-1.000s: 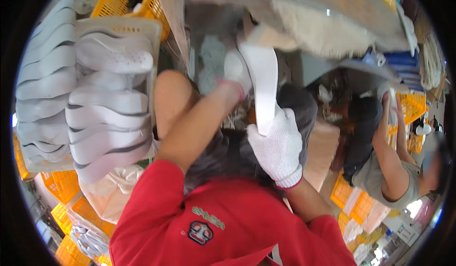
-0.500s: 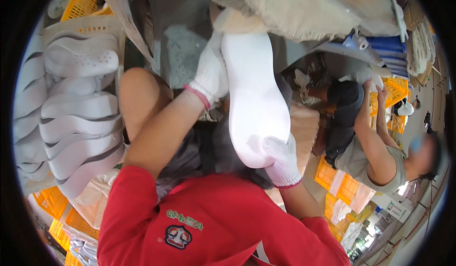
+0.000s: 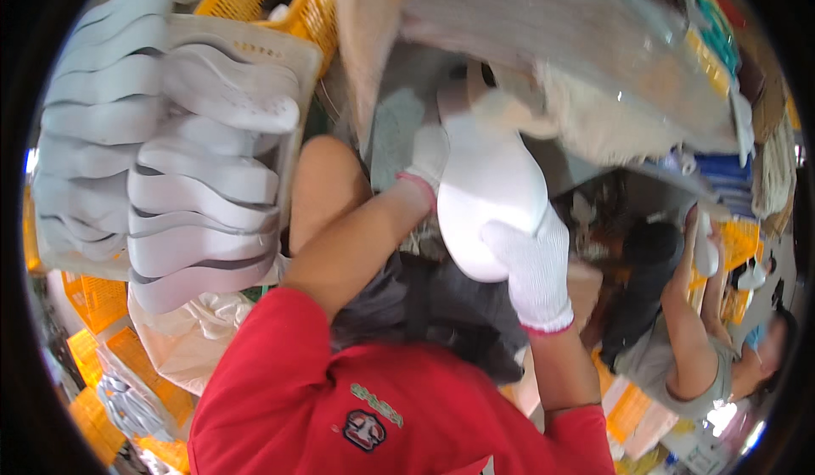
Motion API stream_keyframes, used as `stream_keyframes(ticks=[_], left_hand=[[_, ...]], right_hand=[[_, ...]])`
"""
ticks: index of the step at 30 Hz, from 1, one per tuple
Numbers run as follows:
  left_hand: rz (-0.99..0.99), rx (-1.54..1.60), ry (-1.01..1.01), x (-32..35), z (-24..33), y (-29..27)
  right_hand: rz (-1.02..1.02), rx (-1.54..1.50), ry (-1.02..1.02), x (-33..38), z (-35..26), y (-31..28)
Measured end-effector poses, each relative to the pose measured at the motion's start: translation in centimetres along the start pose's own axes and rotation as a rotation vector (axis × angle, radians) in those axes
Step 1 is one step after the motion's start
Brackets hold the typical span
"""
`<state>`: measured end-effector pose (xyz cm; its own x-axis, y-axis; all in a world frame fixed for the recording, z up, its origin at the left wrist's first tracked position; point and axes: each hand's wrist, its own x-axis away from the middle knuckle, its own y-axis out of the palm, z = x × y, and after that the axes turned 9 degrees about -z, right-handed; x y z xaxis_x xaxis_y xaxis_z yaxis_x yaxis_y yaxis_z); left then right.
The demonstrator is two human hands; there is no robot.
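A smooth white shoe sole (image 3: 491,186) slants away from me above my lap, its wide rounded end toward me. My left hand (image 3: 427,157), in a white knit glove with a pink cuff, is closed on the left edge near the far end. On the near right edge my right hand (image 3: 539,263), gloved alike, grips the wide end, thumb lying over the face. The far end of the sole meets a cream-coloured, blurred round pad (image 3: 503,110) under a hood; whether they touch I cannot make out.
Several white soles (image 3: 204,195) are stacked in a pale crate (image 3: 297,59) at the left. Yellow plastic baskets (image 3: 318,8) stand behind it. A dusty hood (image 3: 509,8) overhangs the far side. To the right, a seated co-worker (image 3: 679,373) handles another white piece.
The view has swung left, so the crate shows more fully. The sole looks shorter and more tilted; my right hand covers more of its near right edge. Both hands keep hold.
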<state>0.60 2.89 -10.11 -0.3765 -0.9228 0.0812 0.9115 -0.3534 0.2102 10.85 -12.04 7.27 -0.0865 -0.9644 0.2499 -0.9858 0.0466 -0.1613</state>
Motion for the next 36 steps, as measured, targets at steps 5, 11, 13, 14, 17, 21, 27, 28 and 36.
stream_keyframes(ticks=[5,11,13,14,17,21,27,28,36], left_hand=[[-0.143,0.297,0.034,1.2,2.3,2.8],[-0.028,-0.393,0.270,-4.1,3.3,0.5],[-0.173,-0.876,0.203,-3.6,2.7,-0.5],[-0.184,-0.755,0.073,-2.7,2.4,-0.3],[-0.080,-0.176,-0.091,1.5,2.6,0.5],[-0.277,-0.586,0.337,8.6,8.5,-0.1],[0.212,-1.462,0.501,18.5,20.5,-17.2],[0.269,-1.643,0.458,18.7,20.9,-19.4],[-0.014,-1.988,0.056,6.8,15.9,-22.6]], right_hand=[[0.173,-0.701,0.279,3.5,1.7,0.1],[-0.013,-1.328,0.170,-1.1,2.6,0.3],[-0.114,-1.457,0.279,0.7,3.7,-0.1],[-0.109,-1.451,0.293,1.9,4.6,-0.4],[0.033,-1.257,0.333,5.0,7.0,-2.7],[0.223,-0.272,0.290,7.6,10.1,-10.5],[0.260,0.886,0.577,13.2,16.1,-19.0],[0.190,0.970,0.628,13.8,16.3,-18.8],[0.063,0.487,-0.018,9.8,12.3,-10.4]])
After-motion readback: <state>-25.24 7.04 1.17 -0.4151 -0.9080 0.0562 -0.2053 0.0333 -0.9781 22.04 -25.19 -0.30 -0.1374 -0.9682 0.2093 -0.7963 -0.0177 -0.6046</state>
